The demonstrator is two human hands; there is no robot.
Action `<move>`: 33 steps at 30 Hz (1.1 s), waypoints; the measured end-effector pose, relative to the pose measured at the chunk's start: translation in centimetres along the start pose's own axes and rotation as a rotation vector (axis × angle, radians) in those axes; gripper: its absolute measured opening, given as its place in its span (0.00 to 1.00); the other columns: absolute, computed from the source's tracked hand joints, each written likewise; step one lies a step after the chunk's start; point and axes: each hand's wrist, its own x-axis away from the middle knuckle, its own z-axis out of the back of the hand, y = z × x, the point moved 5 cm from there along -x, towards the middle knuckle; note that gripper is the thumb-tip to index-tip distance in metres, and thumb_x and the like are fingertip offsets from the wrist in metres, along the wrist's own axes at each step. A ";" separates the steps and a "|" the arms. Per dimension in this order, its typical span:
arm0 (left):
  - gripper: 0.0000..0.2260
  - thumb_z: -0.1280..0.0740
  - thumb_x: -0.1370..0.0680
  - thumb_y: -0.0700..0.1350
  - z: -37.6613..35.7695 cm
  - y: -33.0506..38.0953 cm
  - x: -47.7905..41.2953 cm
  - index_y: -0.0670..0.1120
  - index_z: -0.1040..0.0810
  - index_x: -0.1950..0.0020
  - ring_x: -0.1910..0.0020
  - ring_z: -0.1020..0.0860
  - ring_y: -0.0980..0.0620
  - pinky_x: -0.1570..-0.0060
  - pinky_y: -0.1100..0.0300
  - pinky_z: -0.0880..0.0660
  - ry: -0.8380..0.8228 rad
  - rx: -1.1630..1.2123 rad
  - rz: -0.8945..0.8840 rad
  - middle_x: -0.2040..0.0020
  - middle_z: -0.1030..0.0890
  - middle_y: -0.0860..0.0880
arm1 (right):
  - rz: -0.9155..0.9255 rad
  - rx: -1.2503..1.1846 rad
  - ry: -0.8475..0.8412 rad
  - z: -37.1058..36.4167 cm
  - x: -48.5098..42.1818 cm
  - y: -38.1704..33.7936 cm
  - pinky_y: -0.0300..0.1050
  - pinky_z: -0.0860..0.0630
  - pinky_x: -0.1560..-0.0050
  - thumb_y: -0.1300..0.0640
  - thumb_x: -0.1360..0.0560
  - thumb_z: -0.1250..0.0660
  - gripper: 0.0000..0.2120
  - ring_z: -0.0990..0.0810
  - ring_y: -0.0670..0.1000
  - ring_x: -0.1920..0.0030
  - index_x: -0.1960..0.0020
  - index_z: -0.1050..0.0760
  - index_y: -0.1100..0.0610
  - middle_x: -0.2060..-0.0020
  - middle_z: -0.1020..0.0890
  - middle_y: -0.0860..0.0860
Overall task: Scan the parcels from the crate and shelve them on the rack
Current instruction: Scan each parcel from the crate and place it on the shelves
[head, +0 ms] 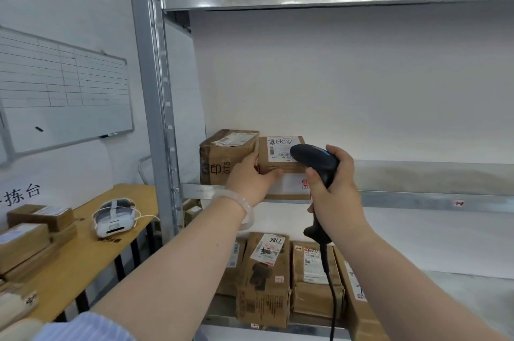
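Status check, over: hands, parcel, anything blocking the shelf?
Left hand grips parcel at middle shelf edge. Right hand holds scanner, aimed at its label. Brown box close on its left; shelf bare to the right.

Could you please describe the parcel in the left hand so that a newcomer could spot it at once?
On the metal rack, find the left end of the middle shelf, where two brown boxes stand together. The parcel is the right one, gripped by the left hand; unlike the left box, its white label bears handwritten black characters.
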 end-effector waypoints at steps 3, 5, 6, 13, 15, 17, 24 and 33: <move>0.24 0.28 0.23 0.52 0.3 0.2 -0.9 0.54 0.28 0.28 0.45 0.22 0.53 0.44 0.51 0.20 0.127 -0.106 -0.103 0.41 0.21 0.57 | 0.013 0.009 -0.011 -0.7 -1.4 0.6 0.49 0.19 0.59 0.51 0.20 0.36 0.21 0.19 0.52 0.59 0.34 0.42 0.35 0.49 0.20 0.44; 0.23 0.29 0.23 0.52 0.4 0.4 -1.6 0.55 0.28 0.28 0.39 0.22 0.52 0.39 0.53 0.23 0.167 -0.236 -0.177 0.36 0.22 0.55 | 0.019 0.008 -0.021 -1.1 -2.3 1.0 0.51 0.18 0.57 0.51 0.20 0.36 0.21 0.19 0.50 0.56 0.34 0.42 0.36 0.48 0.20 0.44; 0.24 0.30 0.22 0.53 0.5 0.4 -2.0 0.56 0.30 0.27 0.36 0.24 0.51 0.38 0.53 0.24 0.181 -0.322 -0.185 0.34 0.24 0.53 | 0.025 0.007 -0.025 -1.3 -2.7 1.2 0.51 0.18 0.56 0.51 0.20 0.36 0.21 0.19 0.50 0.55 0.34 0.42 0.36 0.48 0.20 0.45; 0.28 0.31 0.22 0.56 0.1 0.4 -3.0 0.59 0.36 0.24 0.39 0.29 0.45 0.51 0.50 0.22 0.333 -0.709 -0.143 0.37 0.31 0.48 | 0.067 0.031 -0.065 -2.6 -5.0 2.2 0.53 0.19 0.52 0.54 0.20 0.36 0.22 0.21 0.51 0.55 0.31 0.41 0.41 0.48 0.22 0.45; 0.28 0.32 0.22 0.55 -0.1 0.4 -3.3 0.60 0.37 0.23 0.41 0.29 0.45 0.53 0.52 0.24 0.366 -0.750 -0.144 0.39 0.32 0.48 | 0.078 0.028 -0.092 -2.8 -5.5 2.5 0.48 0.21 0.53 0.55 0.19 0.36 0.22 0.20 0.53 0.54 0.30 0.41 0.42 0.45 0.22 0.48; 0.29 0.32 0.22 0.55 -0.3 0.4 -3.5 0.60 0.37 0.23 0.42 0.30 0.45 0.53 0.52 0.25 0.373 -0.755 -0.129 0.39 0.32 0.48 | 0.092 0.031 -0.115 -2.9 -5.9 2.7 0.40 0.25 0.56 0.56 0.19 0.36 0.23 0.21 0.53 0.54 0.30 0.41 0.43 0.44 0.22 0.50; 0.30 0.32 0.23 0.59 0.0 -0.7 -1.0 0.60 0.38 0.23 0.37 0.29 0.46 0.47 0.49 0.24 0.379 -0.677 -0.144 0.35 0.30 0.49 | 0.157 -0.082 -0.119 -2.1 -3.1 2.8 0.33 0.22 0.53 0.55 0.20 0.35 0.24 0.21 0.48 0.50 0.35 0.40 0.32 0.42 0.22 0.45; 0.31 0.40 0.22 0.65 3.1 -11.2 11.9 0.59 0.42 0.21 0.29 0.32 0.47 0.34 0.48 0.28 0.371 -0.772 0.106 0.28 0.32 0.50 | 0.079 -0.147 -0.444 -7.9 8.4 6.8 0.29 0.26 0.52 0.53 0.21 0.34 0.31 0.24 0.36 0.46 0.40 0.46 0.21 0.44 0.29 0.26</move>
